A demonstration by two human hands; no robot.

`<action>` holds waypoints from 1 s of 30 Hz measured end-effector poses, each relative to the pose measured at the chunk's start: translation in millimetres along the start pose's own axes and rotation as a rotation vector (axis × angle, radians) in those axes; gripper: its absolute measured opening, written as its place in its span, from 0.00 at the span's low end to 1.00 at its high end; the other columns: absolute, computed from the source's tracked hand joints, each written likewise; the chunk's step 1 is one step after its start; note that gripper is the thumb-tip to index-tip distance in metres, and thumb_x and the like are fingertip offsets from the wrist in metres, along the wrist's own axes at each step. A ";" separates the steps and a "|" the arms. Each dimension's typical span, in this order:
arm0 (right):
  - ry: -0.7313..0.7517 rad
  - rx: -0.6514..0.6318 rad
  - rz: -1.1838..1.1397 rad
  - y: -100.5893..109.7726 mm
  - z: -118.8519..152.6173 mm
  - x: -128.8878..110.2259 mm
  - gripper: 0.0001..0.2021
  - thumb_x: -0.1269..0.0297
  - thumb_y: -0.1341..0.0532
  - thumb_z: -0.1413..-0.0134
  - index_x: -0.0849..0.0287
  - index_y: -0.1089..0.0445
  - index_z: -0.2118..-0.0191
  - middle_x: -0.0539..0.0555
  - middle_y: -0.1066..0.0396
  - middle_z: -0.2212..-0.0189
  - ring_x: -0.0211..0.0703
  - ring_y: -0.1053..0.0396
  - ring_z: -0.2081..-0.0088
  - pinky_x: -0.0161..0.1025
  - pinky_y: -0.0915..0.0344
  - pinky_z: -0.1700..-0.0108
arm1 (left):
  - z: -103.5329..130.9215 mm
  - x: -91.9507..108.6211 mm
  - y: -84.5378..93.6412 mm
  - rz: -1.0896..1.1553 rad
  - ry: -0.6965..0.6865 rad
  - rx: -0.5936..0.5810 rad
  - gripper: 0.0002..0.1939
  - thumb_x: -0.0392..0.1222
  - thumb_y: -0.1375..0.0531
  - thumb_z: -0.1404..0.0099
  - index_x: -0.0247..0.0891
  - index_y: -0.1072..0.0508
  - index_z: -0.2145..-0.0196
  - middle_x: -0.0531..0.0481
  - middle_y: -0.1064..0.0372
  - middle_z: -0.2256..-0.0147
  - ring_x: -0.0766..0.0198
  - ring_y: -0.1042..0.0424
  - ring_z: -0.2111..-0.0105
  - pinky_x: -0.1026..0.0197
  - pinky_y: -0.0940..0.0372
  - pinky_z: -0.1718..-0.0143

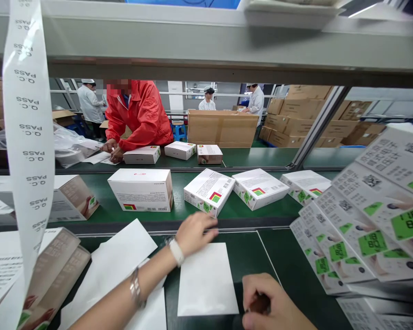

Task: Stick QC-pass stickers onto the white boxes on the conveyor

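Observation:
My left hand (197, 233), with a white band on its wrist, reaches across the top edge of a white paper sheet (208, 282). Its fingers are stretched out and slightly blurred, close to the printed white box (209, 190) on the belt; whether they touch anything is unclear. To the right of the sheet, my right hand (266, 300) is closed around a dark brown rounded object (260, 303), mostly hidden by the fingers. More white sheets (117, 256) lie overlapping under and beside my left forearm.
Stacked boxes (361, 229) lean at the right; others (55, 270) stand at the left. Several boxes line the green belt (101, 185). A Q.C. PASS label strip (29, 137) hangs at left. Overhead runs a grey beam (192, 36). Across the belt, a person in red (144, 114) handles papers.

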State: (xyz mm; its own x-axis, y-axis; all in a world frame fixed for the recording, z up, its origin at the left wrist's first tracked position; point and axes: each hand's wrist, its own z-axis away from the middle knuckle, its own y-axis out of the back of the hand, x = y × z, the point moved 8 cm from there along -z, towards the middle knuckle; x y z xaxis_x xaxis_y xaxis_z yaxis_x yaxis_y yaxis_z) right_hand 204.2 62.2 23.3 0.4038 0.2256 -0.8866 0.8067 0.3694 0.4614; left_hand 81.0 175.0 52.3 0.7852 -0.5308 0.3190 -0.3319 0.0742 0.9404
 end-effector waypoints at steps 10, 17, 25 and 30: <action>0.015 0.334 -0.276 46.4 -15.4 37.5 0.13 0.54 0.43 0.54 0.58 0.42 0.78 0.46 0.48 0.82 0.35 0.48 0.80 0.33 0.51 0.77 | -141.1 -105.2 22.4 -0.124 0.527 0.126 0.38 0.64 0.55 0.45 0.27 0.41 0.50 0.28 0.41 0.53 0.40 0.42 0.52 0.42 0.50 0.56; 0.076 0.413 -0.203 76.4 -50.0 26.2 0.11 0.57 0.41 0.55 0.58 0.40 0.78 0.46 0.47 0.82 0.34 0.48 0.80 0.33 0.51 0.78 | -138.2 -131.9 26.7 -0.133 0.244 0.007 0.38 0.67 0.54 0.48 0.33 0.40 0.50 0.37 0.42 0.50 0.49 0.43 0.50 0.54 0.48 0.53; 0.106 0.426 -0.164 76.0 -80.3 29.1 0.12 0.56 0.42 0.54 0.58 0.42 0.77 0.45 0.48 0.83 0.33 0.50 0.81 0.32 0.52 0.79 | -172.8 -73.3 8.5 -0.100 -0.096 -0.076 0.33 0.63 0.51 0.46 0.41 0.41 0.48 0.47 0.42 0.48 0.55 0.41 0.51 0.59 0.48 0.53; 0.107 0.483 -0.083 101.7 -88.6 27.2 0.12 0.57 0.42 0.54 0.59 0.42 0.77 0.45 0.48 0.83 0.33 0.49 0.80 0.32 0.51 0.78 | -165.6 -69.0 -1.2 -0.101 -0.142 -0.111 0.34 0.64 0.55 0.43 0.41 0.46 0.45 0.44 0.45 0.47 0.50 0.44 0.49 0.50 0.52 0.50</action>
State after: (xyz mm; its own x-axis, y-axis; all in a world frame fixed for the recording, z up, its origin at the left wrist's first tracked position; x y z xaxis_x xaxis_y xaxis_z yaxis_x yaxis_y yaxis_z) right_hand 259.0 185.8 49.1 0.3038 0.3139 -0.8995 0.9521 -0.0643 0.2991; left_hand 113.8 351.4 48.7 0.7275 -0.6532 0.2098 -0.1895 0.1026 0.9765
